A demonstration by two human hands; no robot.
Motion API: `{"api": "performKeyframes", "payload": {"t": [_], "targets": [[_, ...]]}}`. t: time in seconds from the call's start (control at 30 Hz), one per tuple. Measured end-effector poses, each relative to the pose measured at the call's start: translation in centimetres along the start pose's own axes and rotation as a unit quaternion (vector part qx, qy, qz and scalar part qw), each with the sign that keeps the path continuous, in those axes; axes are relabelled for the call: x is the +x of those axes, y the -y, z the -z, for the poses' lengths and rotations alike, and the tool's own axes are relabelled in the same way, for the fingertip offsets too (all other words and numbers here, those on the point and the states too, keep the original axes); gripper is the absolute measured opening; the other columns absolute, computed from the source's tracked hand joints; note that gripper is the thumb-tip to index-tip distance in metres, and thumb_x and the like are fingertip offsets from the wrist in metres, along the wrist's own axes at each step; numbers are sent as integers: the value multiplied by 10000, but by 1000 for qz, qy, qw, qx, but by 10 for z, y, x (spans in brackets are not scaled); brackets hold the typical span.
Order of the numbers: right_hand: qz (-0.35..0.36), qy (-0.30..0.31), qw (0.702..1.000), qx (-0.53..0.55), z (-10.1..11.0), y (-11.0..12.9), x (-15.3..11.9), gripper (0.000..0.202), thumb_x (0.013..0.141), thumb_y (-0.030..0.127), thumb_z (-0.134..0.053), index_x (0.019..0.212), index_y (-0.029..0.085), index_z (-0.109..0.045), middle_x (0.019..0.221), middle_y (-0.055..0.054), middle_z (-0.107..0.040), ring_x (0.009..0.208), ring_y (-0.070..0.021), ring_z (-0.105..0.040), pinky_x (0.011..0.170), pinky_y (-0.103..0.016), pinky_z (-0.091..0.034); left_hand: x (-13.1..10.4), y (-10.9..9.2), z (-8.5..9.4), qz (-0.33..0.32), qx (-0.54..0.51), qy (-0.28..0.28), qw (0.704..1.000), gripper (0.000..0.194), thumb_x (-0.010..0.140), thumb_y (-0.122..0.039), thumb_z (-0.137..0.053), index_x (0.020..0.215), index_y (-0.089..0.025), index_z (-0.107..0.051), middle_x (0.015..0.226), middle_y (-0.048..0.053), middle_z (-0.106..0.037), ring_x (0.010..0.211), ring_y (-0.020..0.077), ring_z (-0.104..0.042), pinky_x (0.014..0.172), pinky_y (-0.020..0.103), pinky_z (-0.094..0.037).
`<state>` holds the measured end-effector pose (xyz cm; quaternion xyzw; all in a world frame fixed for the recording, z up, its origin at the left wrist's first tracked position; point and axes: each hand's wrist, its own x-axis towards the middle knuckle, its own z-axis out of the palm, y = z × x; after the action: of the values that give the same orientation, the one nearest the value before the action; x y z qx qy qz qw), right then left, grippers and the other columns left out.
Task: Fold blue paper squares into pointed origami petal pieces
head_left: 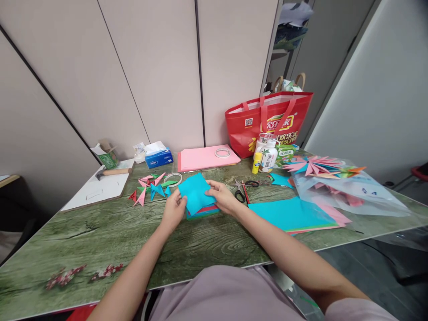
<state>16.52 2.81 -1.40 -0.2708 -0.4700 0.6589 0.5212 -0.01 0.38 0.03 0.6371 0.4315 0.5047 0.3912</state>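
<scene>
A square sheet of blue paper (195, 192) is held up between my two hands, slightly bent. My left hand (174, 206) pinches its lower left edge, thumb in front. On the opposite edge, my right hand (222, 196) grips it with the thumb on top and fingers behind. Just under the sheet lies a stack of coloured paper squares (209, 212), partly hidden, with red, blue and green edges showing. Left of the sheet are several folded paper pieces (152, 189) in pink, red, blue and green, beside a roll of tape (173, 179).
Scissors (239, 191) and a red pencil (245, 194) lie right of my hands. Further right are blue sheets (290, 215) and a paper flower (310, 166) on a plastic bag. Behind stand a glue stick (256, 163), white bottle (268, 157), red bag (244, 129), pink paper (200, 159), tissue pack (158, 158) and hammer (113, 172).
</scene>
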Motion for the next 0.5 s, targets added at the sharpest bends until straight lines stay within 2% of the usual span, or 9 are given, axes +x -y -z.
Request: {"api": "performKeyframes", "payload": {"t": [0.17, 0.3, 0.4, 0.5], "targets": [[-25, -4, 999, 31, 4, 0, 1, 314, 573, 314, -703, 827, 150, -621, 693, -21, -676, 595, -162, -608, 589, -285, -469, 2, 4, 2, 27, -97, -15, 995, 361, 677, -339, -596, 974, -135, -568, 841, 70, -660, 787, 212, -604, 664, 329, -489], [-43, -4, 997, 60, 6, -1, 3, 341, 557, 334, -726, 820, 143, -625, 712, -31, -680, 579, -148, -608, 592, -278, -473, 2, 4, 2, 40, -137, -45, 989, 350, 637, -333, -645, 909, -130, -560, 785, 62, -647, 703, 182, -607, 624, 297, -481], [-56, -10, 995, 78, 7, -1, 4, 332, 556, 321, -730, 815, 143, -625, 706, -23, -677, 556, -118, -595, 585, -246, -471, 2, 0, 3, 13, -137, -66, 988, 415, 651, -297, -642, 1015, -170, -488, 801, 40, -628, 657, 142, -591, 564, 242, -461], [-62, -26, 995, 80, 6, 0, 3, 326, 559, 310, -728, 824, 151, -624, 697, -14, -674, 533, -101, -581, 555, -225, -464, 1, -4, 4, -31, -105, -76, 991, 442, 669, -276, -626, 1067, -220, -441, 923, 48, -596, 755, 145, -581, 564, 216, -451]]}}
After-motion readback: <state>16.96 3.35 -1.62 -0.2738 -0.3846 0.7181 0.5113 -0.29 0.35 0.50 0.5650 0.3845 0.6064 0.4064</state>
